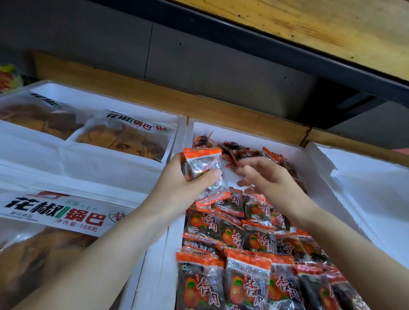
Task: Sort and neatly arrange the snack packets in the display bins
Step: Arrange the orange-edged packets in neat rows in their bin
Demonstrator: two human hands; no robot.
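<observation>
A white foam bin (175, 229) in the middle holds small orange-and-clear snack packets. Near its front, neat rows of packets (246, 279) lie flat with labels up. At the back, a loose pile of packets (240, 150) lies jumbled. My left hand (180, 185) grips a small stack of packets (204, 165) above the bin's left side. Just to the right, my right hand (270, 182) hovers over the bare white bin floor, fingers loosely spread and holding nothing.
White foam bins on the left hold large bags of crisps (53, 212) and two more bags (124, 135) behind. Another white bin (381, 195) stands on the right. A wooden ledge (169, 97) runs behind the bins, under a dark shelf.
</observation>
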